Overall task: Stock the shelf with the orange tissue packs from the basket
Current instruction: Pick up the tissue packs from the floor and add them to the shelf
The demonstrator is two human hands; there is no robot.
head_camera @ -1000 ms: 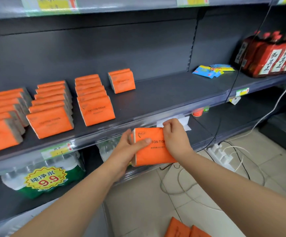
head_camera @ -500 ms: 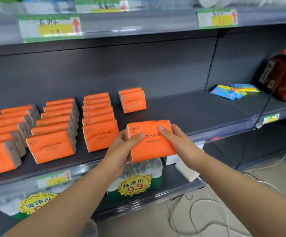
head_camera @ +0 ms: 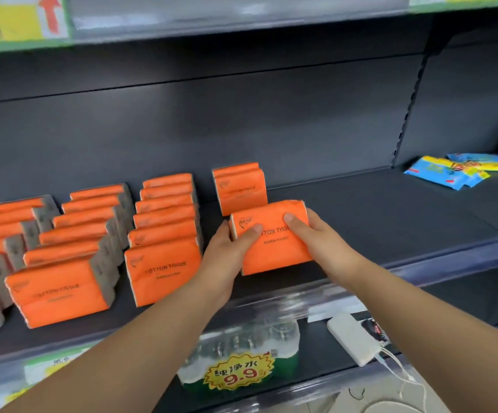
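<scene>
An orange tissue pack [head_camera: 274, 248] is held upright between both my hands over the dark shelf [head_camera: 376, 216]. My left hand [head_camera: 230, 248] grips its left edge, thumb on the front. My right hand [head_camera: 316, 234] grips its right side. The pack sits just in front of a short row of orange packs [head_camera: 239, 189] at the back. Left of it stand several rows of orange tissue packs [head_camera: 161, 269], fronts facing me. The basket is out of view.
Blue and yellow sachets [head_camera: 456, 171] lie at the shelf's far right. The shelf below holds a bottled-water pack [head_camera: 241, 350] with a 9.9 price sticker and a white power bank [head_camera: 352, 338] with cables. The shelf above carries price labels [head_camera: 18, 22].
Both hands have carried the pack up from below the shelf edge and forward onto the shelf, close in front of the rightmost row. My view has moved nearer the shelf.
</scene>
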